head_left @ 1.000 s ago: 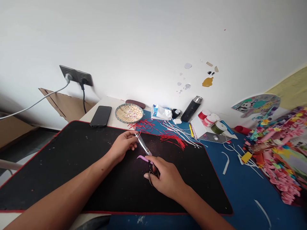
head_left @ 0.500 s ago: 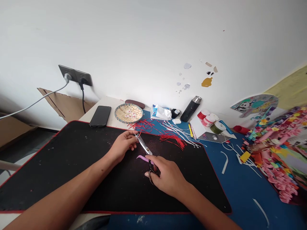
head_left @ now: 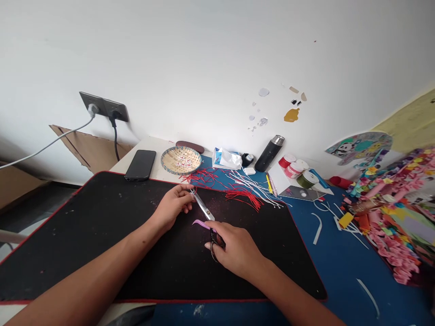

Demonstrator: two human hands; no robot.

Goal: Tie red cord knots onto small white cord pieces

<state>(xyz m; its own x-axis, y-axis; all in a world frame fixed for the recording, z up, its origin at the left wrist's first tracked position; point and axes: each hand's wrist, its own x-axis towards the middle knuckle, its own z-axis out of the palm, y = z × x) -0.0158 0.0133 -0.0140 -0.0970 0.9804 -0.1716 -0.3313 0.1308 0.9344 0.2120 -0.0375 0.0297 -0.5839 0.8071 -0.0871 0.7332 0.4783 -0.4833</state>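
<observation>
My right hand (head_left: 234,246) is closed around the black handles of a pair of scissors (head_left: 205,209), whose silver blades point up and left. A purple tool with a thin curved tip (head_left: 200,223) juts out from the same hand, beside the handles. At the blade tips, my left hand (head_left: 175,203) pinches thumb against forefinger. A tiny bit of red string (head_left: 195,190) shows there, mostly hidden by the fingers and blades. Both hands are over a black mat (head_left: 163,267) with red edging.
Behind the mat lie red strings (head_left: 244,197), white cords (head_left: 251,184), a woven basket (head_left: 181,160) holding small bits, a phone (head_left: 140,165), a tissue pack (head_left: 227,158) and a black flask (head_left: 269,153). Ribbon spools (head_left: 295,168) and colourful paper flowers (head_left: 390,226) are at right.
The view has shifted slightly. Both hands and the scissors stay in nearly the same place, and the red bit at the blade tips shows less than before.
</observation>
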